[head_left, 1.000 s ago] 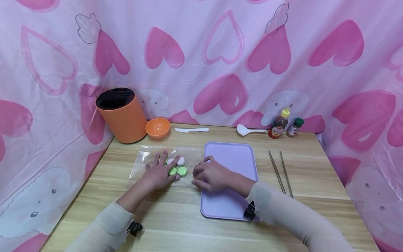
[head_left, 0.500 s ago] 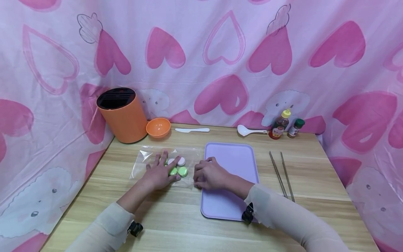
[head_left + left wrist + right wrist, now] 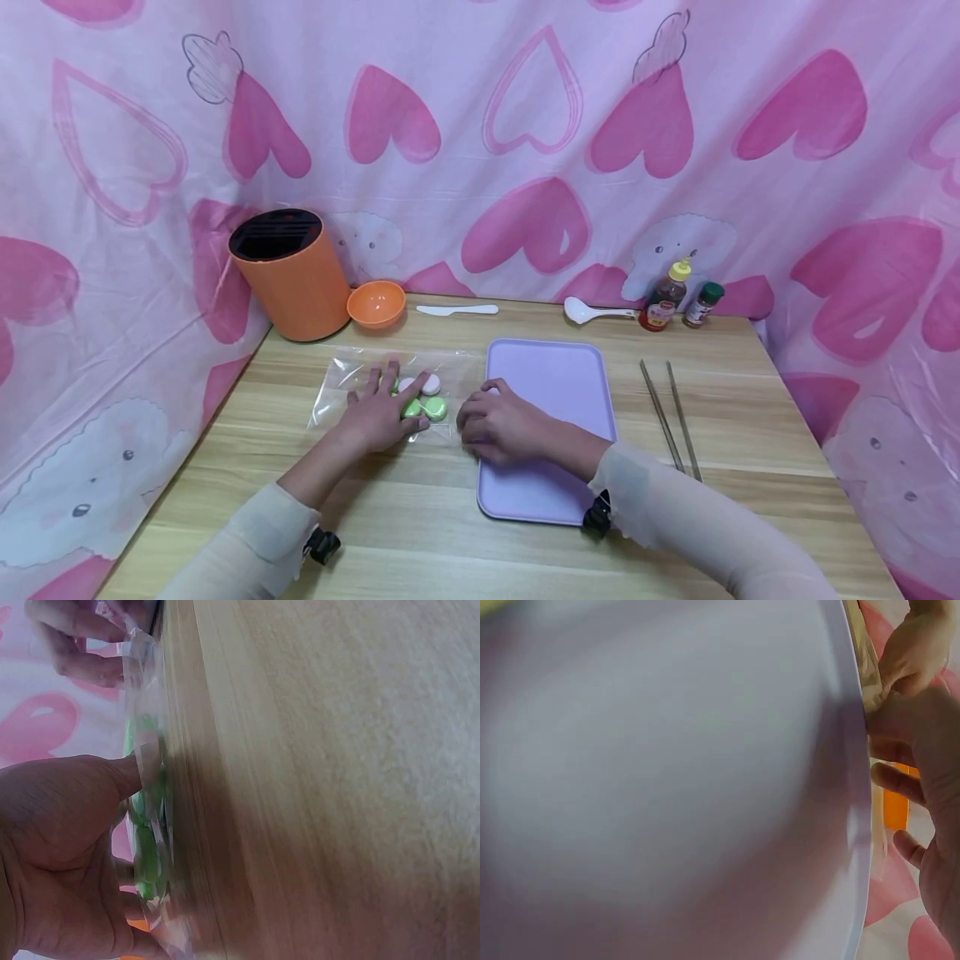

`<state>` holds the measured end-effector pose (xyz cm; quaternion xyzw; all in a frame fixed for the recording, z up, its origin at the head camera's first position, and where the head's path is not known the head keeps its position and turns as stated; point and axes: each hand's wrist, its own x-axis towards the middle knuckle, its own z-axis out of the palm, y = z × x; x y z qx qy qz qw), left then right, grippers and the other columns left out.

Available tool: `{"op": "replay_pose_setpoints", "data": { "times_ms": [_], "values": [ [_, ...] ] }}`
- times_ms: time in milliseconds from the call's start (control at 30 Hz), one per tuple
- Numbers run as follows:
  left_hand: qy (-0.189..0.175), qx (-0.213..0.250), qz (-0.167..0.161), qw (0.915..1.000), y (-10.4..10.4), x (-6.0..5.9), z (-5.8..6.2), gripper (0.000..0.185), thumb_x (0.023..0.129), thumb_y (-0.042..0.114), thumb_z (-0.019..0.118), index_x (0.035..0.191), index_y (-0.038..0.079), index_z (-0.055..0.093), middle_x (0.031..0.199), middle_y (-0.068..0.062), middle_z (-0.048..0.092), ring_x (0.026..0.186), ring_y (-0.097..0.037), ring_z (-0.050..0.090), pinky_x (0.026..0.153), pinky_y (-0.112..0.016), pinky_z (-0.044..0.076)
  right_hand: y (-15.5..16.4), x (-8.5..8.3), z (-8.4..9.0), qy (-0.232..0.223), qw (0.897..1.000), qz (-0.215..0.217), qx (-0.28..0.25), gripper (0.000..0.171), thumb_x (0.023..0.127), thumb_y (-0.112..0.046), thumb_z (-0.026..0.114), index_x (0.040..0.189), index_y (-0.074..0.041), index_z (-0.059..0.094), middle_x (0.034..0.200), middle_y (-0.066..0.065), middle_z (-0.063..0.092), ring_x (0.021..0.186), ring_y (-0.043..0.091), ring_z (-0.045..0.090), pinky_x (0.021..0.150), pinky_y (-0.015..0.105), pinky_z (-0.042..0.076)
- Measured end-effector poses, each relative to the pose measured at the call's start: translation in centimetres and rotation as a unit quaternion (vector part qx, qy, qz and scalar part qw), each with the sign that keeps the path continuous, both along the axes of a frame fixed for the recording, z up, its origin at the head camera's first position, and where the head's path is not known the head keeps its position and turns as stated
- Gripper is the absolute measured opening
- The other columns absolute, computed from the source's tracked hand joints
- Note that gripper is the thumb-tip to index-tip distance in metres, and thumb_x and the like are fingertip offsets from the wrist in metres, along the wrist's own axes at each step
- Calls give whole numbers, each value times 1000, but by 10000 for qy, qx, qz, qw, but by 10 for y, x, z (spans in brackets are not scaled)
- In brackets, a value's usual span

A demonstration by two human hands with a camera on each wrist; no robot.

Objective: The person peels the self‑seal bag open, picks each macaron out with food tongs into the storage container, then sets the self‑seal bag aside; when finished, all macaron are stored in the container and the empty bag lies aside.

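Directly under left hand [image 3: 381, 417], clear bag [image 3: 452, 371]

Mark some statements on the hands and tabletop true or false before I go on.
1. The left hand is spread over the clear plastic bag. True.
2. The small round green and white pieces sit in the round orange bowl. False: the pieces are at the bag.
3. The right hand is at the left edge of the lavender rectangular tray. True.
4. The long white knife lies on the tray. False: the knife lies right of the bowl.
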<state>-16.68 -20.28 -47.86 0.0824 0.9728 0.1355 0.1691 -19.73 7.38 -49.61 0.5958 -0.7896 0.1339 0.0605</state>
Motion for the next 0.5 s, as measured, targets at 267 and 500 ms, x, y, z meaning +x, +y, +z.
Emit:
{"op": "replay_pose_setpoints", "data": {
  "times_ms": [267,500],
  "values": [
    [194,-5,-117,9997,-2,-2,-3,87,107,59,65,178,34,22,183,-31,8,167,-63,10,120,-93,21,-2,-7,0,-477,9905,-1268,258,40,102,-58,74,110,-20,83,134,0,76,132,20,67,120,65,44],
    [-131,286,-53,9995,-13,-9,-1,101,103,67,68,179,34,11,186,-26,0,169,-60,2,122,-91,19,-18,-25,4,-621,9599,-2384,1336,112,80,-86,79,155,-6,61,172,14,50,163,32,44,123,88,26]
  ]
}}
